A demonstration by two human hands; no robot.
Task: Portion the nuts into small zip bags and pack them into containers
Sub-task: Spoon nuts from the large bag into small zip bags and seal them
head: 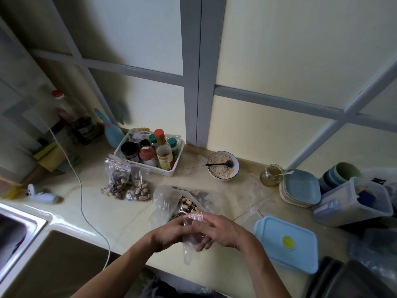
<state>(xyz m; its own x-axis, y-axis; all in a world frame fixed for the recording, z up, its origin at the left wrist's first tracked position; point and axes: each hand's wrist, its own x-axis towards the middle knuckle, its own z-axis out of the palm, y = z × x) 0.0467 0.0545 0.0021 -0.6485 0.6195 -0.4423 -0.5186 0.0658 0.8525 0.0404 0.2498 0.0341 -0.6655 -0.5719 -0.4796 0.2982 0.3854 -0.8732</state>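
Hands meet at the counter's (120, 211) near edge: I see my left hand (169, 233) and right hand (217, 230) both pinching one empty zip bag (189, 239) between them. Just behind it lies the open nut bag (171, 203). Two filled bags (126, 181) stand left of that, beside the basket (150, 155). To the right sits a blue-lidded container (287, 244)

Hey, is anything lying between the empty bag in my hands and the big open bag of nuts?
Nothing visible. Both hands, left and right, hold the empty zip bag directly in front of the open nut bag, with no object between them.
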